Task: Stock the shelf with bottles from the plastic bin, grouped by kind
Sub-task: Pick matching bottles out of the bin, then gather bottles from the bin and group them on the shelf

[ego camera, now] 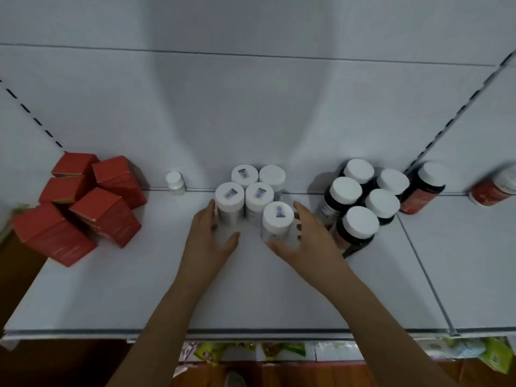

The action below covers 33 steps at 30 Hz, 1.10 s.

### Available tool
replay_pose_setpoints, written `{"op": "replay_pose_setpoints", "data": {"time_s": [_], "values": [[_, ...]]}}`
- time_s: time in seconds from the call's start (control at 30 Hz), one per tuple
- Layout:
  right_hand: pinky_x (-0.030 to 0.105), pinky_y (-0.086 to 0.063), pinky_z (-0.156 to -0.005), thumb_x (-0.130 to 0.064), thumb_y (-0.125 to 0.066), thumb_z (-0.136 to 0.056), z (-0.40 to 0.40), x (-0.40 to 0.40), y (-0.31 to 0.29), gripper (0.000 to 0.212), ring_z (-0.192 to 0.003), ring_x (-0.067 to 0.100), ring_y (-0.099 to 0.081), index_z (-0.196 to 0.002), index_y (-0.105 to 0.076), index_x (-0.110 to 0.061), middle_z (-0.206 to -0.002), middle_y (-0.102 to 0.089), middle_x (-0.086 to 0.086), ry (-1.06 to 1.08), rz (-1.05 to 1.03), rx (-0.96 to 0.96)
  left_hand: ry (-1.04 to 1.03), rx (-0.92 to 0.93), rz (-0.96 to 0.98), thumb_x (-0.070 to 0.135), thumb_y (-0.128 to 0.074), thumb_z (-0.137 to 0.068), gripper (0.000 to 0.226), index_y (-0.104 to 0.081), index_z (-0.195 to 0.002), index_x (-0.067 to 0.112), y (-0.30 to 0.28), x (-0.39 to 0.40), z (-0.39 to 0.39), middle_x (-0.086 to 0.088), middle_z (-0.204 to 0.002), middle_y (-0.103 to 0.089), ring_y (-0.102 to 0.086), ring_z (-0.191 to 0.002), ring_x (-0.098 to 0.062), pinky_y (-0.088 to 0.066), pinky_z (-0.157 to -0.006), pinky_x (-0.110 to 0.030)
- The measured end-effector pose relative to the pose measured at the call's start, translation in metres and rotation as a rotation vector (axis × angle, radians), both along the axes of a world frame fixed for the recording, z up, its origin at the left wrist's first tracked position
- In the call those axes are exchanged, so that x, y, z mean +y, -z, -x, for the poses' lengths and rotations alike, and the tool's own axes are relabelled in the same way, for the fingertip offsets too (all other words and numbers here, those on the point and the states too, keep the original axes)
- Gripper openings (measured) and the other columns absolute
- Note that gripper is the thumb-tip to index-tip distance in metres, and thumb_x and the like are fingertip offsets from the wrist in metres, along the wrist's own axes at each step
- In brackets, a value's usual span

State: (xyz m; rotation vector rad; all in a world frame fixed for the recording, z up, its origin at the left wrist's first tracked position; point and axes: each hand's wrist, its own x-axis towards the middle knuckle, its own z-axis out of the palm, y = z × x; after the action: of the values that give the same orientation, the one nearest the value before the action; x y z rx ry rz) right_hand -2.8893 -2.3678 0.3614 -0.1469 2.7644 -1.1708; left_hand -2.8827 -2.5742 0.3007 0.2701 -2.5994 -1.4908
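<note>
Now our left hand (212, 241) and right hand (304, 241), grips spread wide, flank the white bottles (258, 198), fingers touching them, white shelf (251, 289) beneath.

Left hand (210, 241), right hand (310, 241): bare, forearms unsleeved, dark-painted nails on right fingers (298, 227)

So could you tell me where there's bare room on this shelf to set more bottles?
Bare shelf lies in front of everything, and between the red boxes and white bottles. It's crowded between those and the dark bottles.
</note>
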Motion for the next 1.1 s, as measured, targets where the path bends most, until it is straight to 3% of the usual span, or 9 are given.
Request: {"op": "replay_pose_setpoints", "data": {"time_s": [0.17, 0.27, 0.33, 0.43, 0.63, 0.8, 0.87, 0.97, 1.1], "values": [[0.029, -0.041, -0.106, -0.043, -0.066, -0.09, -0.036, 0.038, -0.039, 0.061, -0.124, 0.009, -0.048, -0.144, -0.043, -0.024, -0.139, -0.047, -0.004, -0.078, 0.076, 0.131, -0.226, 0.124, -0.011, 0.014, -0.069, -0.089, 0.064, -0.039, -0.145, 0.019, -0.031, 0.045, -0.054, 0.011, -0.131, -0.04, -0.045, -0.122, -0.011, -0.042, -0.107, -0.036], [0.02, -0.043, -0.099, -0.041, -0.063, -0.092, -0.064, 0.081, -0.07, 0.053, -0.118, 0.002, -0.05, -0.14, -0.047, -0.027, -0.135, -0.05, -0.012, -0.118, 0.159, 0.237, -0.241, 0.275, 0.032, 0.015, -0.066, -0.09, 0.054, -0.045, -0.139, 0.019, -0.058, 0.095, -0.076, 0.008, -0.128, -0.044, -0.048, -0.118, -0.011, -0.042, -0.103, -0.032], [0.024, -0.043, -0.102, -0.039, -0.062, -0.093, -0.078, 0.119, -0.083, 0.049, -0.121, 0.003, -0.049, -0.138, -0.05, -0.024, -0.135, -0.052, -0.012, -0.099, 0.16, 0.345, -0.18, 0.356, 0.071, 0.015, -0.066, -0.091, 0.048, -0.049, -0.136, 0.019, -0.073, 0.139, -0.085, 0.005, -0.127, -0.049, -0.05, -0.117, -0.011, -0.042, -0.1, -0.026], [0.03, -0.042, -0.106, -0.044, -0.058, -0.094, -0.1, 0.189, -0.093, 0.05, -0.124, 0.005, -0.048, -0.14, -0.048, -0.024, -0.137, -0.052, -0.011, -0.01, 0.1, 0.44, -0.025, 0.415, 0.101, 0.016, -0.064, -0.092, 0.044, -0.051, -0.134, 0.02, -0.084, 0.21, -0.099, 0.004, -0.125, -0.051, -0.051, -0.116, -0.011, -0.043, -0.098, -0.025], [0.019, -0.03, -0.104, -0.05, -0.049, -0.097, -0.156, 0.354, -0.094, 0.054, -0.131, 0.011, -0.041, -0.143, -0.043, -0.023, -0.144, -0.045, -0.006, 0.234, -0.08, 0.513, 0.421, 0.4, 0.181, 0.023, -0.06, -0.095, 0.049, -0.045, -0.142, 0.024, -0.07, 0.359, -0.138, 0.01, -0.137, -0.047, -0.04, -0.132, -0.001, -0.041, -0.108, -0.033], [0.026, -0.029, -0.11, -0.049, -0.049, -0.099, -0.224, 0.484, -0.081, 0.055, -0.137, 0.018, -0.036, -0.143, -0.045, -0.016, -0.147, -0.042, 0.002, 0.51, -0.171, 0.489, 0.76, 0.338, 0.231, 0.032, -0.057, -0.095, 0.053, -0.04, -0.146, 0.031, -0.052, 0.478, -0.176, 0.016, -0.146, -0.04, -0.036, -0.135, 0.0, -0.033, -0.112, -0.024], [0.032, -0.03, -0.113, -0.047, -0.05, -0.098, -0.255, 0.529, -0.076, 0.055, -0.137, 0.02, -0.037, -0.142, -0.045, -0.014, -0.146, -0.043, 0.004, 0.612, -0.21, 0.471, 0.9, 0.335, 0.241, 0.034, -0.057, -0.095, 0.054, -0.04, -0.146, 0.034, -0.044, 0.522, -0.189, 0.02, -0.146, -0.037, -0.031, -0.135, 0.008, -0.026, -0.111, -0.012], [0.027, -0.026, -0.111, -0.045, -0.051, -0.098, -0.299, 0.588, -0.068, 0.054, -0.136, 0.02, -0.036, -0.143, -0.044, -0.015, -0.146, -0.044, 0.003, 0.755, -0.266, 0.426, 1.104, 0.32, 0.252, 0.035, -0.058, -0.096, 0.054, -0.039, -0.147, 0.032, -0.031, 0.585, -0.199, 0.02, -0.146, -0.036, -0.027, -0.131, 0.015, -0.016, -0.102, 0.003], [0.029, -0.026, -0.112, -0.049, -0.048, -0.098, -0.344, 0.656, -0.052, 0.057, -0.138, 0.02, -0.033, -0.145, -0.04, -0.017, -0.149, -0.04, 0.001, 0.912, -0.372, 0.314, 1.305, 0.31, 0.289, 0.047, -0.05, -0.093, 0.058, -0.039, -0.147, 0.03, -0.013, 0.666, -0.203, 0.016, -0.146, -0.04, -0.036, -0.132, 0.004, -0.021, -0.105, -0.005]]}}
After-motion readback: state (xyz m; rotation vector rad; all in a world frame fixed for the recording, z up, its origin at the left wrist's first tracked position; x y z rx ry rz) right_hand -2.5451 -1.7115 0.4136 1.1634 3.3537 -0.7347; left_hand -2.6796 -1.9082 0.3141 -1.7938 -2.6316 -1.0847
